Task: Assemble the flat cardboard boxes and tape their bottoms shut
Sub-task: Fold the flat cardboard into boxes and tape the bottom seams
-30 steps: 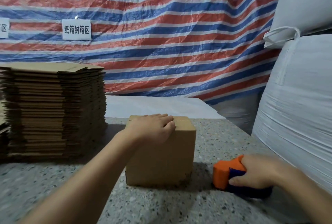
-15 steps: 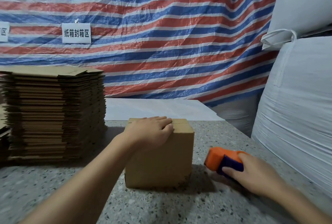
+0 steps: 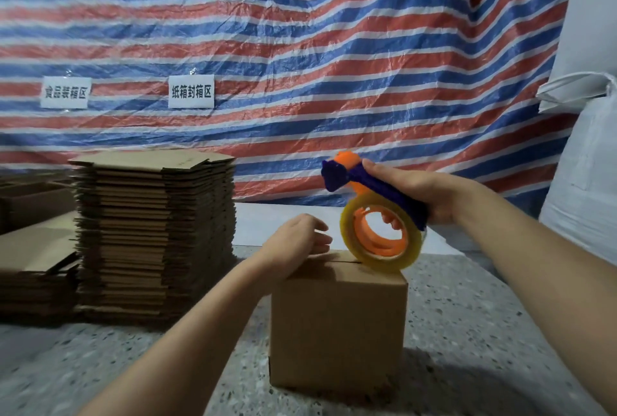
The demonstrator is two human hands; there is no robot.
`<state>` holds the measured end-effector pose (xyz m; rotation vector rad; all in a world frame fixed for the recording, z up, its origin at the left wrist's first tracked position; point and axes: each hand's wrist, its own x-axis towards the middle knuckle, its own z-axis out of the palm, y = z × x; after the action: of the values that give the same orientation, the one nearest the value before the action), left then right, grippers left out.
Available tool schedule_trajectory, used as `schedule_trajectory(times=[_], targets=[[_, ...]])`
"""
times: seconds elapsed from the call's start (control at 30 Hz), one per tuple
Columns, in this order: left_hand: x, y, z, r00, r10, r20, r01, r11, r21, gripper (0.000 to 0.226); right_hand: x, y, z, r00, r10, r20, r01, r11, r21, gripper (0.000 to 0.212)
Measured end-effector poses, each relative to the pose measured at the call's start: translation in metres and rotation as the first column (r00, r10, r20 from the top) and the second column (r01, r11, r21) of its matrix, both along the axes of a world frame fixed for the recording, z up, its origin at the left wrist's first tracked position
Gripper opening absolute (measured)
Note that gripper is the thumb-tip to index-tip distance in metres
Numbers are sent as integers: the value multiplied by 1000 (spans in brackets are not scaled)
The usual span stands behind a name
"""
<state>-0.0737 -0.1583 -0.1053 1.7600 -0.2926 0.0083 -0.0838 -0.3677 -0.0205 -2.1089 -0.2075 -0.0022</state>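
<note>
Brown cardboard box (image 3: 337, 325) w/ flap seam running 9-to-3 o'clock: left hand (image 3: 293, 243) pressing flat at 9, right hand (image 3: 414, 195) gripping orange-and-blue tape dispenser (image 3: 374, 215) at 3, roll touching seam.

Your open room is the speckled worktop (image 3: 467, 332) to the right of the cardboard box (image 3: 337, 328) and along the near edge in front of it. On the left, the tall stack of flat boxes (image 3: 153, 235) walls off that side, leaving a narrow lane beside the box. White bulk sacks (image 3: 581, 181) crowd the right edge. The striped tarp (image 3: 300, 48) closes the far edge.
</note>
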Motion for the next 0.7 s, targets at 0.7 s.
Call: schedule_trajectory(times=[0.7], targets=[[-4,22,44,981,-57,-186,-16,930,-368,21,23,19,12,993,112,-19,-114,967,-228,77]])
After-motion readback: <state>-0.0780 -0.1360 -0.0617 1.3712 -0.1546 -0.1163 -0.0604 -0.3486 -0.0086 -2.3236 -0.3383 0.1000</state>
